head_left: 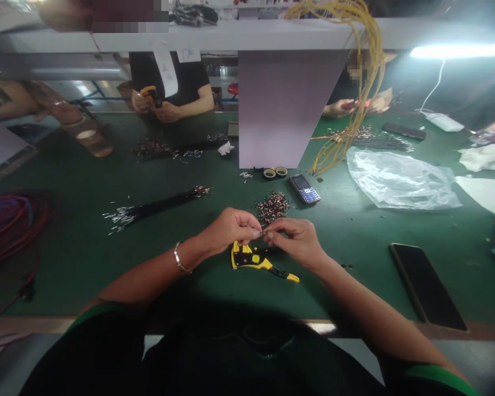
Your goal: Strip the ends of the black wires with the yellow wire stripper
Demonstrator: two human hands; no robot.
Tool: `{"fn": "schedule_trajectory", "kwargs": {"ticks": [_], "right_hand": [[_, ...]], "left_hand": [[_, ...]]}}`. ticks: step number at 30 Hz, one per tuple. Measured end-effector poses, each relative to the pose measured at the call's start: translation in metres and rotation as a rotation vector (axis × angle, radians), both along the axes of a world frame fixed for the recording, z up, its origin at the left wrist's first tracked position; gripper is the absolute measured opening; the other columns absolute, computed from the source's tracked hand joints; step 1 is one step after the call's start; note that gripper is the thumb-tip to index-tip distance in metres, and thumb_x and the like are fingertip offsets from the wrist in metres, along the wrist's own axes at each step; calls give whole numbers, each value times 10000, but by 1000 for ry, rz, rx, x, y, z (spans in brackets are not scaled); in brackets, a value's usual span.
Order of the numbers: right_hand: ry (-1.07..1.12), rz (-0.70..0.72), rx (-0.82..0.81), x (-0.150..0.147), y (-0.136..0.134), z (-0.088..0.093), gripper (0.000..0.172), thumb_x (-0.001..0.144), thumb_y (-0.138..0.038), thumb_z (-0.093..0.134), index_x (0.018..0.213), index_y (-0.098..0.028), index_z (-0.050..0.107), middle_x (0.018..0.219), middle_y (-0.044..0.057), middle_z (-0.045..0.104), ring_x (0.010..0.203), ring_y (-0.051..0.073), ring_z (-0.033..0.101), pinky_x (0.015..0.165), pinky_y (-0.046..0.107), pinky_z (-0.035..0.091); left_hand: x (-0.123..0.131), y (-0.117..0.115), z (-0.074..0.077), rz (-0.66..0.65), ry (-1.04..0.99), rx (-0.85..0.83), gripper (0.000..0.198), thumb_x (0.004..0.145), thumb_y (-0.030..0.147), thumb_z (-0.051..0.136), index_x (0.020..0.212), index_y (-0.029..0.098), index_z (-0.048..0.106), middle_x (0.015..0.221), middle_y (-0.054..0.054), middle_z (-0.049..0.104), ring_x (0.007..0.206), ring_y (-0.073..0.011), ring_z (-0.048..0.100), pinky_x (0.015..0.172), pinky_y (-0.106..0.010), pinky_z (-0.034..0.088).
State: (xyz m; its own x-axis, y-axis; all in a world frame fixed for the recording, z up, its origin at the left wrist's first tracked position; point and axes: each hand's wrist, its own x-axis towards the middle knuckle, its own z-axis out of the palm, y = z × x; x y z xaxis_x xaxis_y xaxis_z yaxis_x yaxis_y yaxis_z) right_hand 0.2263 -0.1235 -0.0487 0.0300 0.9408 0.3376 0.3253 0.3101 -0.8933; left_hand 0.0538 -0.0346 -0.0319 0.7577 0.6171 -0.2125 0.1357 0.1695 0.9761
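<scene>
Between the left hand (229, 230) and the right hand (292, 241) showed a silvery wire (262, 234). Just below them lay yellow-and-black pliers (251, 258). Just beyond the hands sat a coppery, silver-flecked heap of wire bits (273, 208). Beyond the left hand, a black bundle (157, 208) had silver ends, and a silver bracelet (180, 258) circled that wrist. The table (78, 275) under both hands was dark green.

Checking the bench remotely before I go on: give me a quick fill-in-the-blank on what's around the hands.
The left hand wears a metal ____ at its wrist. The yellow and black tool lying just below that hand and the right hand is a ____. The keypad mobile phone lies to the ____ of the heap of wire ends.

Missing words: bracelet; wire stripper; right.
</scene>
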Motion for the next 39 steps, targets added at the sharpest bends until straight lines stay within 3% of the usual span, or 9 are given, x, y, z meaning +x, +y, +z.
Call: {"fn": "schedule_trajectory", "kwargs": {"ticks": [6, 10, 16, 20, 24, 27, 31, 34, 39], "right_hand": [[158, 28, -60, -1, 0, -4, 107, 782, -229, 625, 737, -173, 704, 648, 16, 693, 525, 131, 622, 526, 262, 511], [138, 2, -72, 2, 4, -10, 99, 792, -250, 629, 768, -177, 692, 665, 16, 695, 544, 138, 627, 552, 278, 528], [-367, 33, -34, 1, -2, -10, 114, 802, -242, 627, 883, -171, 667, 841, 56, 696, 750, 188, 652, 714, 336, 538], [-718, 114, -50, -2, -23, -12, 385, 731, -288, 727, 1066, -125, 630, 1036, 154, 655, 959, 313, 611, 828, 476, 526], [-802, 121, -59, 1, -41, -30, 592, 689, -293, 762, 1221, -123, 564, 1195, 191, 570, 1100, 358, 523, 942, 531, 476], [-756, 103, -48, 5, -44, -44, 518, 724, -231, 699, 1216, -155, 555, 1167, 163, 566, 1058, 327, 525, 924, 510, 481], [-617, 57, -19, 9, -38, -51, 462, 651, -143, 642, 1109, -155, 579, 1075, 139, 594, 996, 304, 542, 901, 492, 472], [-405, 36, -102, 15, -34, -50, 415, 646, -164, 613, 1061, -165, 592, 1007, 105, 618, 946, 274, 571, 871, 447, 478], [122, 55, -347, 28, -29, -48, 446, 732, -365, 618, 1135, -177, 584, 1048, 78, 650, 927, 249, 602, 815, 369, 490]], "left_hand": [[-1, 0, -3, 24, -29, 20, 103, 649, 203, 722, 694, 131, 663, 494, 32, 545, 435, -51, 453, 423, -201, 343], [-2, 2, -6, 46, -30, 44, 113, 652, 213, 723, 700, 131, 663, 491, 34, 541, 420, -44, 438, 415, -200, 328], [-4, 8, -2, 110, -32, 97, 96, 656, 204, 716, 710, 136, 674, 477, 37, 534, 430, -44, 434, 426, -199, 318], [-5, 10, 2, 153, -50, 100, 81, 645, 193, 708, 692, 140, 667, 465, 41, 523, 434, -49, 439, 427, -201, 318], [-4, 13, 4, 200, -32, 121, 109, 665, 225, 711, 723, 144, 668, 475, 39, 530, 431, -52, 440, 422, -207, 316], [-4, 17, 6, 219, 1, 106, 128, 708, 262, 693, 769, 153, 667, 466, 42, 531, 387, -35, 360, 392, -213, 227], [-7, 26, 6, 247, 5, 94, 146, 746, 274, 668, 819, 148, 669, 507, 22, 573, 376, -24, 294, 394, -231, 149], [-11, 35, 4, 246, -33, 77, 166, 744, 245, 660, 872, 140, 676, 587, -4, 617, 415, -35, 359, 409, -230, 203], [-16, 42, 2, 247, -76, 108, 205, 733, 216, 659, 920, 134, 677, 655, -32, 657, 485, -66, 462, 457, -240, 321]]}}
